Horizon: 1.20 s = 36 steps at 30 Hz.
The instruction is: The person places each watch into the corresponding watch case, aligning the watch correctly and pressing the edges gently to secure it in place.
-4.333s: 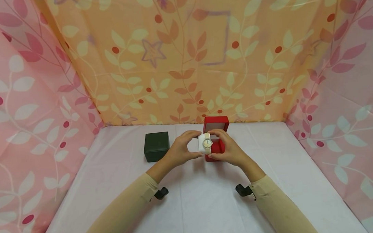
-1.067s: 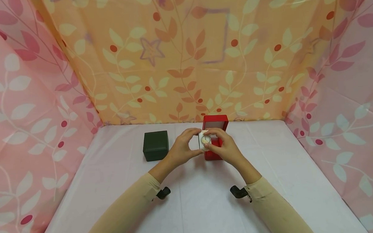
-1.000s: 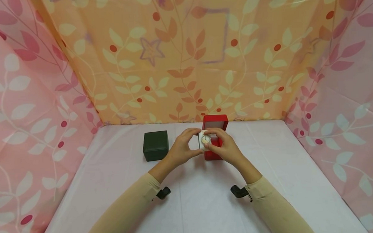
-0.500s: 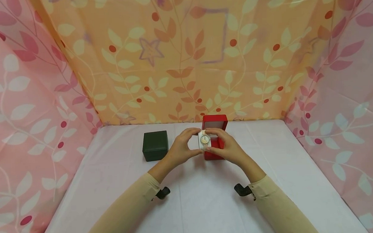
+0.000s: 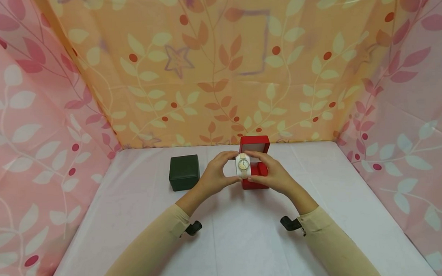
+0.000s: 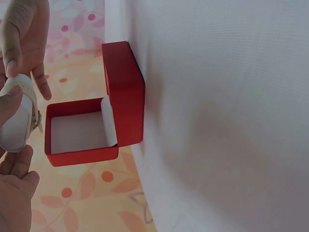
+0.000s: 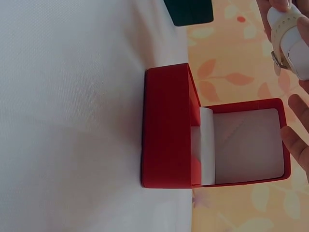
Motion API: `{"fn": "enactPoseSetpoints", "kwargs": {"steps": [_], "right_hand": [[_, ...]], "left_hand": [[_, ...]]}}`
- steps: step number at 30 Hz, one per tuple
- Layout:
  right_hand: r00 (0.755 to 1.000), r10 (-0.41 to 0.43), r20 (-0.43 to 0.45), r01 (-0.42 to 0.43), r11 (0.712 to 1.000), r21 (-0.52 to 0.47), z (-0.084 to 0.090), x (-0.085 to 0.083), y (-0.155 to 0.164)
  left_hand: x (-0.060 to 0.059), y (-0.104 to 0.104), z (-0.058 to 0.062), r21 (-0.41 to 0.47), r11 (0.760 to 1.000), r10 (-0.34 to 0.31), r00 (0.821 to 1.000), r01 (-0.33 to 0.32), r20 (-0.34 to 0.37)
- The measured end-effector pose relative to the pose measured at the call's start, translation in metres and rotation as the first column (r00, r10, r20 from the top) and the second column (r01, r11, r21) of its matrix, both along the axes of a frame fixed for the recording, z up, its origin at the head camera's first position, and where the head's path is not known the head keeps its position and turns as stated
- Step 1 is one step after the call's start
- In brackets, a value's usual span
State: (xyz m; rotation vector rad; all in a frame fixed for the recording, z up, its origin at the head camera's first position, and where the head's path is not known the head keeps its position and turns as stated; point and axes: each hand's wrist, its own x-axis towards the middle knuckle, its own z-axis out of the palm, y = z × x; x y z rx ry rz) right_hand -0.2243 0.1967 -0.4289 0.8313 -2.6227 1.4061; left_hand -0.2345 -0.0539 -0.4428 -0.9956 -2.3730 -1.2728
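Observation:
A wristwatch (image 5: 243,164) with a round pale dial and cream strap is wrapped round a white watch cushion (image 6: 15,128), held up in front of the red box. My left hand (image 5: 216,176) grips the cushion's left end, fingers above and thumb below. At the right end, my right hand (image 5: 275,173) holds the cushion's corners between index finger and thumb, its other fingers (image 7: 295,140) spread away in the right wrist view. The strap's buckle (image 6: 39,118) shows on the underside. Behind the watch, the red watch box (image 5: 255,142) stands with its lid raised.
A dark green box (image 5: 184,173), its lid down, sits left of the red box. Both rest on a white-covered table (image 5: 243,243). Patterned cloth walls (image 5: 220,113) enclose the back and sides. A small black device (image 5: 290,223) is strapped at each wrist.
My right index finger and thumb, which covered part of the strap and dial a second ago, have shifted right to the cushion's edge, leaving the dial uncovered. My left hand keeps its grip.

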Motion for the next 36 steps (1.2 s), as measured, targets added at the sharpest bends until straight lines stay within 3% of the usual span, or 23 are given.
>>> {"fn": "enactPoseSetpoints", "kwargs": {"steps": [17,24,36], "right_hand": [[0.996,-0.037,-0.076,0.042,0.997,0.062,-0.002,-0.001,0.013],[0.994,-0.053,-0.096,0.061,0.995,0.079,-0.003,-0.001,0.017],[0.993,-0.066,-0.096,0.072,0.996,0.06,-0.008,-0.003,0.029]], "left_hand": [[0.004,0.008,0.005,-0.012,1.0,-0.02,1.0,0.02,0.019],[0.003,0.014,0.003,-0.038,0.999,0.002,0.999,-0.001,0.038],[0.004,0.027,0.001,-0.085,0.995,0.064,0.986,-0.051,0.153]]}}
